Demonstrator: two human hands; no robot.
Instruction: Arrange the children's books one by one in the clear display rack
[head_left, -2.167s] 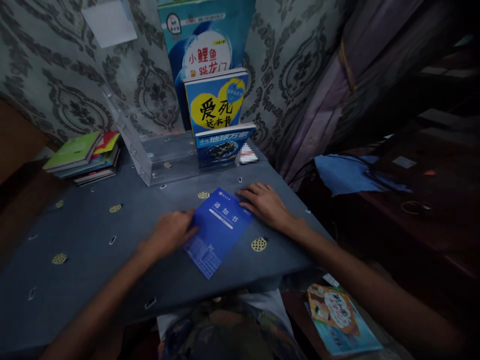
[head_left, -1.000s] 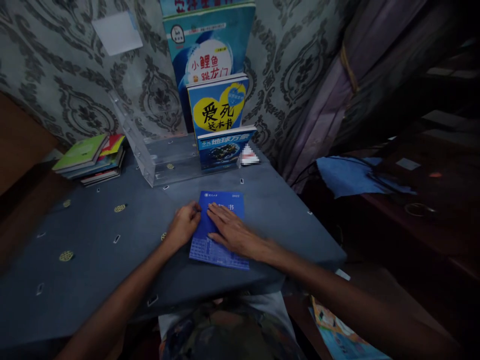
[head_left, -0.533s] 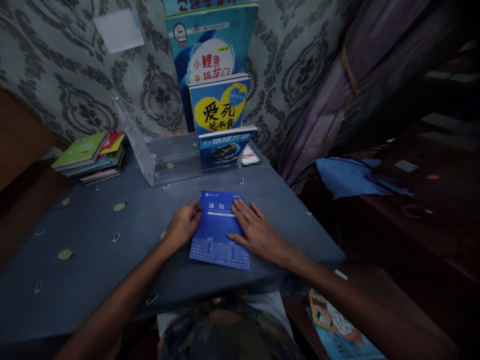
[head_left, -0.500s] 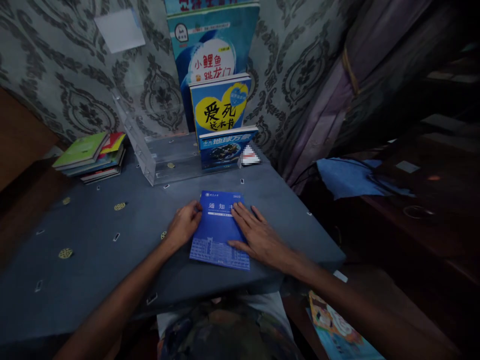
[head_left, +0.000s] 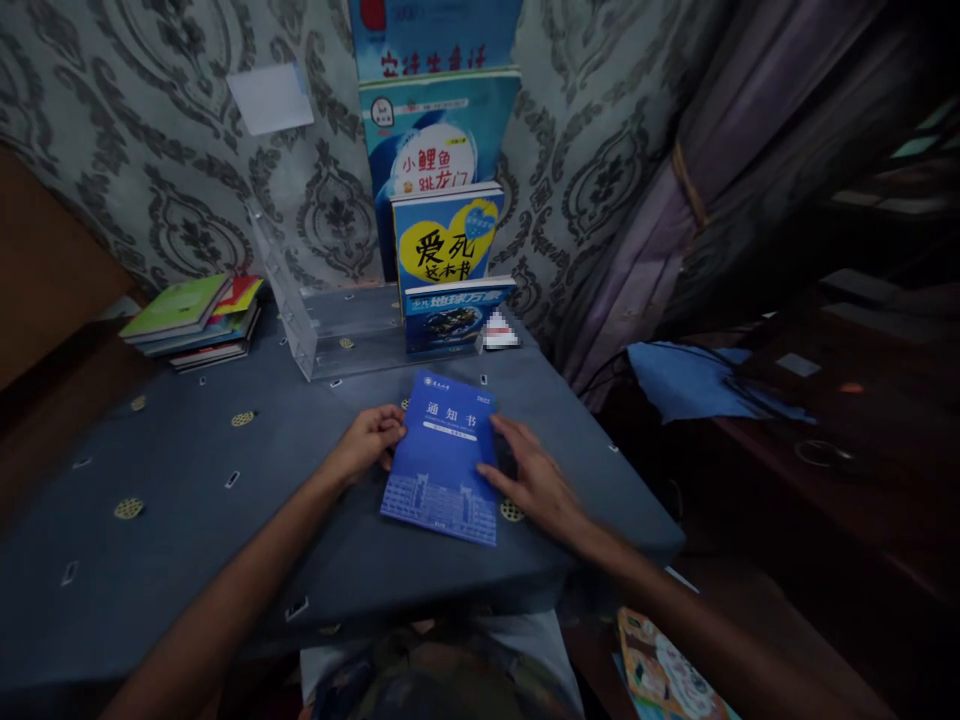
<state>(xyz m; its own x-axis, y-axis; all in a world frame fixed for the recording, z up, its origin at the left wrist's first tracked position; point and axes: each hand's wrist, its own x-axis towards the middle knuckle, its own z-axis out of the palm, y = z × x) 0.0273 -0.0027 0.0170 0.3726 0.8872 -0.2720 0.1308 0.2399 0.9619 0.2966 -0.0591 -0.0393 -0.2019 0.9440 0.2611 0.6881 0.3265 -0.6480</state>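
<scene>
While the stack of books (head_left: 196, 322) at the far left of the table (head_left: 187, 480) is left untouched, the left hand (head_left: 367, 445) is curled against the left edge of the blue booklet (head_left: 444, 460). Whether that edge is actually pinched cannot be told. The booklet lies face up on the cloth near the table's front edge, between the two hands. Its right edge is met by the right hand (head_left: 536, 480), whose fingers are spread apart and clamped on nothing. A thin booklet like this is judged to be best handled with even pressure on both side edges, so that the cover is not creased or skewed.

Behind it, a clear tiered rack (head_left: 330, 330) stands against the wall. Its right end is filled with upright books (head_left: 446, 235), set in rising steps with the smallest in front.
</scene>
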